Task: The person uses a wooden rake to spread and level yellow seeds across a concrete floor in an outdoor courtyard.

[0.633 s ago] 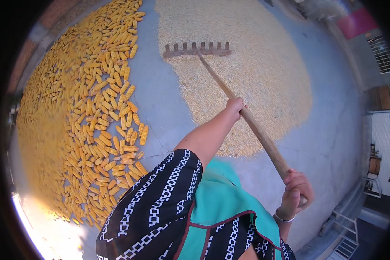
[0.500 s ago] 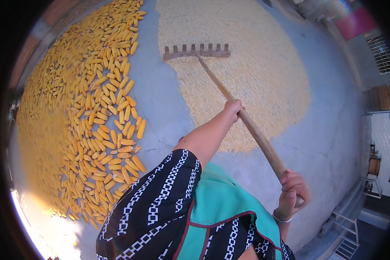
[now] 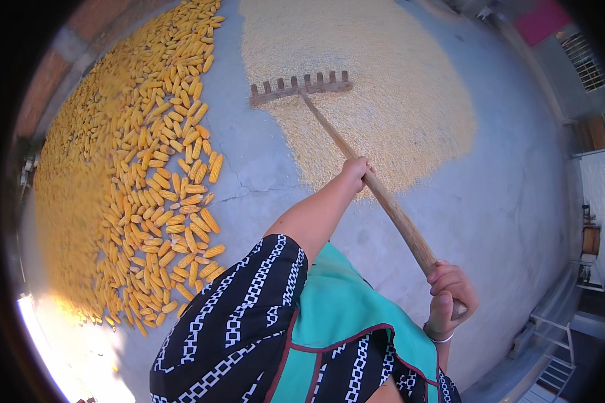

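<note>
A long-handled wooden rake [image 3: 393,211] slants across the view, from my right side up to the far left. My left hand [image 3: 358,173] is wrapped round the middle of its handle, the arm stretched forward. Lower down, my right hand [image 3: 452,295] closes round the handle's butt end, which pokes out below the fingers. The toothed rake head [image 3: 301,88] lies at the left border of a spread of pale yellow corn kernels [image 3: 383,114], its blocky teeth pointing up and away from me. Whether it presses into the kernels is hard to make out.
Many yellow corn cobs [image 3: 148,201] cover the floor along the left. Grey concrete [image 3: 249,174] with a crack runs between cobs and kernels. A pale metal ladder-like frame [image 3: 554,369] stands at the lower right. A brick wall [image 3: 47,87] edges the far left.
The floor, cobs and kernels have shifted up the picture, the kernels' near edge now farther from me. The rake head has come slightly nearer and left; both hands keep their hold.
</note>
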A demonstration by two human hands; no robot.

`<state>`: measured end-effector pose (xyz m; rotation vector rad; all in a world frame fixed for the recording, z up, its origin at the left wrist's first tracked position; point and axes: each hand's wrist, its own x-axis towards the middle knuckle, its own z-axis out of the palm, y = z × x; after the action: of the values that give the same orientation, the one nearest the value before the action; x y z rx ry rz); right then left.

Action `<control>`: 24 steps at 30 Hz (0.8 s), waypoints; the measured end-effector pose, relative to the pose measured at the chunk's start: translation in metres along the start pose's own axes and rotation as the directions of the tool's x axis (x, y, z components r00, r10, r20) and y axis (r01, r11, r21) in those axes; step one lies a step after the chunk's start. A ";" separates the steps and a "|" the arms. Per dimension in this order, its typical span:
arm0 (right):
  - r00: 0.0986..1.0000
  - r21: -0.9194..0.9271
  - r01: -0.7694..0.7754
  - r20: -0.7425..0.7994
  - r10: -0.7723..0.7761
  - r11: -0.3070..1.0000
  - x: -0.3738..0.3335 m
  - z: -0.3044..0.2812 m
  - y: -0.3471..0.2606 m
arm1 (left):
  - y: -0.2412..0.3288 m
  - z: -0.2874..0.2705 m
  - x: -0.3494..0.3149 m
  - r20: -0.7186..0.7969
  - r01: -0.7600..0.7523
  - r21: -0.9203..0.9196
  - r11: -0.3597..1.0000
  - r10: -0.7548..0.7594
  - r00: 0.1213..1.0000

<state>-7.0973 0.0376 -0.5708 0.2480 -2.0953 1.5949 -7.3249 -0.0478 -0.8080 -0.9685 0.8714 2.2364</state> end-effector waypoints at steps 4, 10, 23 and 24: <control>0.999 0.008 -0.008 -0.039 0.008 1.000 -0.052 -0.010 -0.028 | -0.040 -0.031 -0.027 0.001 -0.001 0.038 0.999 0.001 1.000; 0.998 -0.042 -0.027 -0.065 0.024 0.999 -0.131 -0.007 -0.074 | -0.090 -0.076 -0.079 0.008 0.055 0.099 0.994 -0.056 0.998; 0.987 -0.052 -0.064 -0.154 0.055 0.997 -0.274 -0.044 -0.167 | -0.198 -0.142 -0.199 0.020 0.108 0.156 0.982 -0.112 0.993; 0.988 -0.055 -0.056 -0.150 0.048 0.997 -0.286 -0.049 -0.174 | -0.207 -0.146 -0.208 0.026 0.111 0.155 0.982 -0.116 0.993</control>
<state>-6.7634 -0.0110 -0.5512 0.0524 -2.0451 1.5289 -6.9975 -0.0688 -0.7950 -0.8830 0.9343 2.0515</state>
